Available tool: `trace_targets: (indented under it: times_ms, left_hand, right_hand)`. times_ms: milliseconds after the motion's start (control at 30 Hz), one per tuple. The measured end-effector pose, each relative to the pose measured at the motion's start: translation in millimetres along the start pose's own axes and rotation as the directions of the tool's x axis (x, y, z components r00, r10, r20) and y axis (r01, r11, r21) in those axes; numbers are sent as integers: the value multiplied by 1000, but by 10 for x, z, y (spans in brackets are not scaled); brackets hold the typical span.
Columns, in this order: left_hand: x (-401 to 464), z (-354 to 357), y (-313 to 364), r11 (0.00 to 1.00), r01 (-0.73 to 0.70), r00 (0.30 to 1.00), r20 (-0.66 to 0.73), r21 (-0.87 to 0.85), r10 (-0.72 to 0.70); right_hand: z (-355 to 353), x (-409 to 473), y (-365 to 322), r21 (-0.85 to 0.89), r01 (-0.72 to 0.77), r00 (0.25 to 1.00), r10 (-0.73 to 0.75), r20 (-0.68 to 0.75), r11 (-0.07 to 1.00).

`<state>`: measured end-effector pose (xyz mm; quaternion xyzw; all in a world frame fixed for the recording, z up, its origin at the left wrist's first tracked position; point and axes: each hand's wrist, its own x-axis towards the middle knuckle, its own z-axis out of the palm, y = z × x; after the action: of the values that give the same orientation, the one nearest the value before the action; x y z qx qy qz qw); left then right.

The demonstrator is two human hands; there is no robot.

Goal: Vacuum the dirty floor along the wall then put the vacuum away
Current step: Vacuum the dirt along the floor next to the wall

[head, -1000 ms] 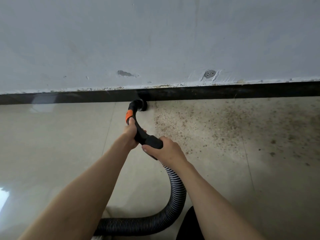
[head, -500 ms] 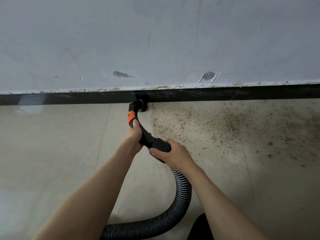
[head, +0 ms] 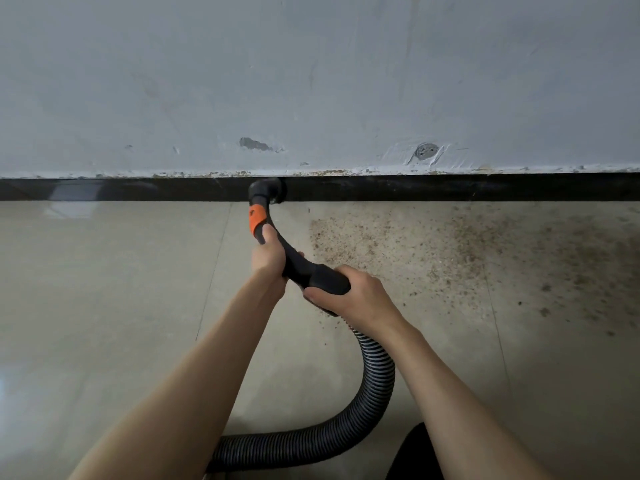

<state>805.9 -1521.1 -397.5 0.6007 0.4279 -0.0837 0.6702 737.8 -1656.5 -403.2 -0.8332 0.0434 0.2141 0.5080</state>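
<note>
A black curved vacuum handle (head: pixel 296 261) with an orange band (head: pixel 256 218) ends in a round nozzle (head: pixel 266 190) pressed at the foot of the black skirting (head: pixel 450 187). My left hand (head: pixel 268 254) grips the tube just below the orange band. My right hand (head: pixel 353 296) grips the thick cuff where the ribbed grey hose (head: pixel 374 386) joins. The hose loops down and left toward the bottom edge. Brown dirt specks (head: pixel 433 251) cover the beige floor tiles to the right of the nozzle.
The grey-white wall (head: pixel 311 81) has chipped patches and a filled hole (head: pixel 426 150). Floor tiles (head: pixel 104 289) left of the nozzle look free of specks and glossy. A dark shape (head: pixel 415 455) sits at the bottom edge by my right forearm.
The view has shifted; nozzle and hands stay at the skirting. The speck-free strip right of the nozzle has widened, and the hose loop has swung rightward.
</note>
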Motion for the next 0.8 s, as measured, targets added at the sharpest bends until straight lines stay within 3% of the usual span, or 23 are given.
trace_targets:
  times_ms: [200, 400, 800]
  left_hand:
    - [100, -295, 249, 994, -111, 989, -93, 26, 113]
    - [42, -116, 164, 998, -45, 998, -37, 39, 47]
    - [-174, 359, 25, 983, -70, 997, 21, 167, 68]
  right_hand:
    - [192, 90, -263, -46, 110, 994, -110, 1, 993]
    - [63, 61, -137, 22, 39, 999, -38, -4, 999]
    - [-327, -189, 82, 66, 8, 997, -3, -78, 998]
